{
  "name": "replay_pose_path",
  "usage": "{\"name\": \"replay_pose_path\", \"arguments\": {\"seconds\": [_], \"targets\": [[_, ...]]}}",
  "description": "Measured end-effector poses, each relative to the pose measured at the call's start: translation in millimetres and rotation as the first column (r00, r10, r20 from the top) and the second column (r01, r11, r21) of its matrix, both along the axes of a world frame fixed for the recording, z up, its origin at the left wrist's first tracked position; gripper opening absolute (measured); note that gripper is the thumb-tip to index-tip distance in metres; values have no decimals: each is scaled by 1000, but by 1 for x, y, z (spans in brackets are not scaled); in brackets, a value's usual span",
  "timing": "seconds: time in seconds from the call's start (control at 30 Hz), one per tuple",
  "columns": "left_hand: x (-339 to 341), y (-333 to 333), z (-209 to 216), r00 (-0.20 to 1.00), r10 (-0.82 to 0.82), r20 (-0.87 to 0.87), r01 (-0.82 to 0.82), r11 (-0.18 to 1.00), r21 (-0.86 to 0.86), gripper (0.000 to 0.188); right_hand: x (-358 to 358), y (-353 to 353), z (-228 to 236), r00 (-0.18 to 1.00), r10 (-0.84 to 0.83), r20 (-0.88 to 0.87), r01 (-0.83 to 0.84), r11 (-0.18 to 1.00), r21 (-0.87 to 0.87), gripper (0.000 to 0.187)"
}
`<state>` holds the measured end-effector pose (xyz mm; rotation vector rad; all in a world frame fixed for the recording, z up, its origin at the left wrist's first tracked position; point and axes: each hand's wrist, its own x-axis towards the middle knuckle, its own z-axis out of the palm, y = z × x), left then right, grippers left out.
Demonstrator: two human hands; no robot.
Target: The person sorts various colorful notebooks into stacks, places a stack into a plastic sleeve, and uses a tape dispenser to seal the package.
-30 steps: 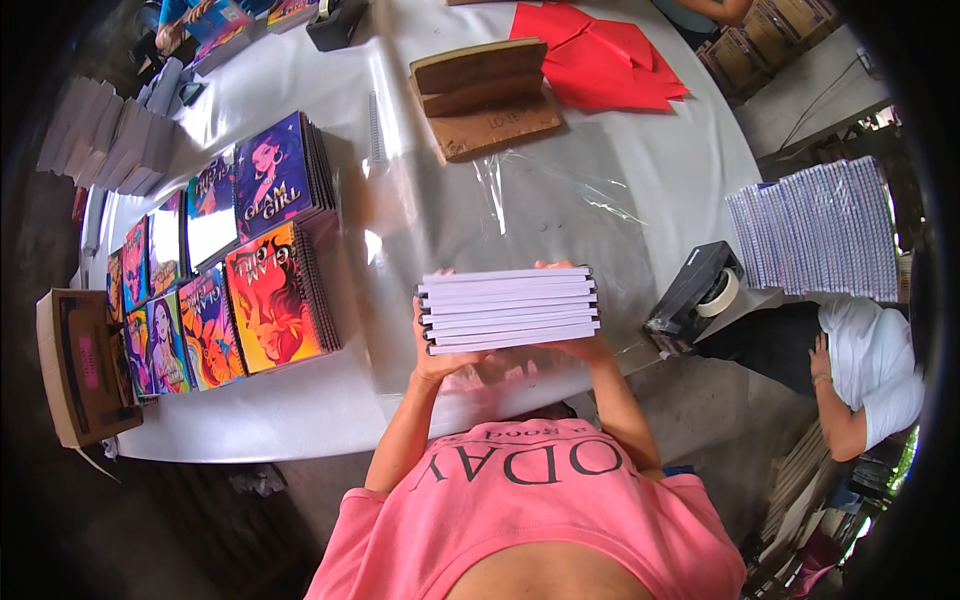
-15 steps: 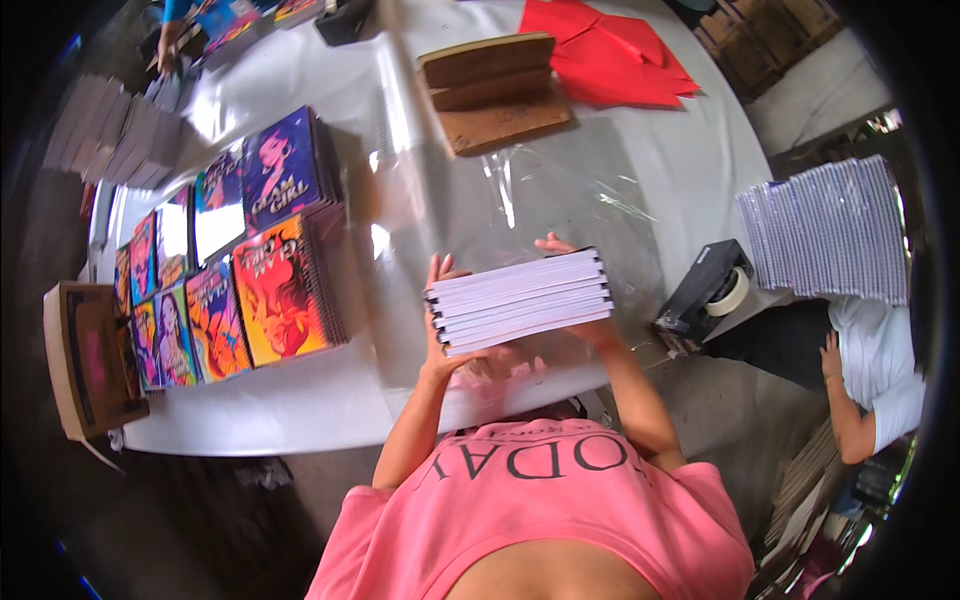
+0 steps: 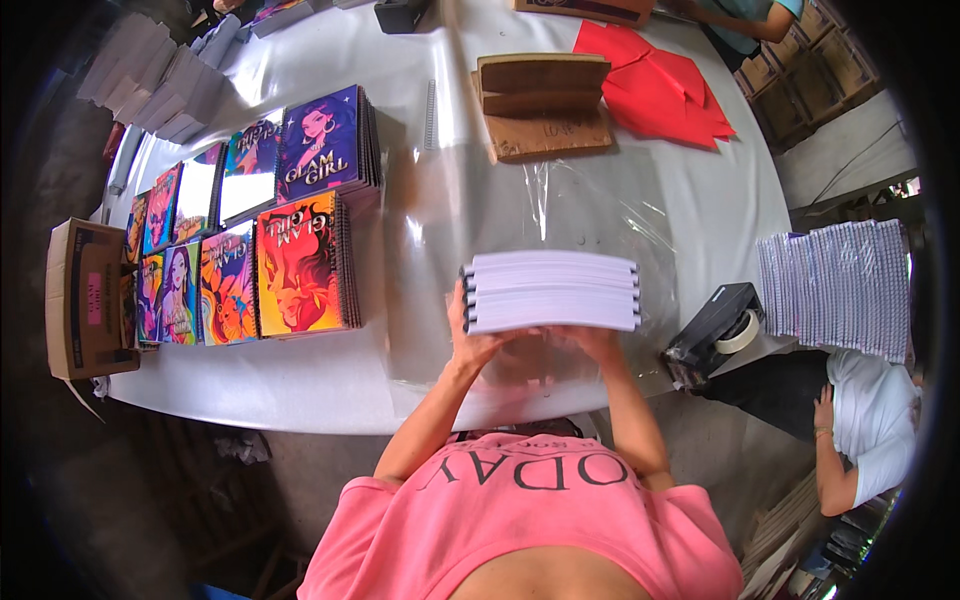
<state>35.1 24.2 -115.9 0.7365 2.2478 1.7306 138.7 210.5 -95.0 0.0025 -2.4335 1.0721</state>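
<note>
A small stack of spiral notebooks [image 3: 552, 290] is held up over the table, white page edges facing me and black coils at both ends. My left hand [image 3: 474, 343] grips its left end from below and the side, the thumb side partly showing. At the right end, my right hand [image 3: 597, 343] supports it from underneath, most of its fingers hidden by the pages. Below the stack lies a clear plastic sheet [image 3: 430, 345], spread on the white-covered table [image 3: 300, 398].
Colourful notebook piles [image 3: 300, 265] stand left, beside an open cardboard box [image 3: 85, 300]. A tape dispenser [image 3: 720, 335] and a wrapped notebook stack [image 3: 835, 285] are right. Farther back are a brown carton [image 3: 545, 110] and red sheets [image 3: 655, 85]. Co-workers [image 3: 870, 415] are nearby.
The notebook stack has turned from slanted to nearly level. My fingers at its far corners have slipped out of sight. The whole view has shifted, and a co-worker's arm shows at the top right.
</note>
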Motion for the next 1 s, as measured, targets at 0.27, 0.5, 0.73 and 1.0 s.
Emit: {"name": "replay_pose_path", "arguments": {"seconds": [0.27,0.5,0.73,1.0], "targets": [[-11,16,31,993,86,85,-92,994,65,77,-21,9,15,992,-36,121,88,886,-454,66],[-66,18,99,971,-9,237,157,773,-615,90,-67,41,60,723,199,662,445,599,-666,52],[-31,-28,-9,911,128,-392,-377,645,-665,73,-72,46,38,633,203,747,539,577,-614,59],[-40,-34,58,853,256,-455,-403,876,-264,73,-66,47,41,633,203,747,536,582,-612,60]]}}
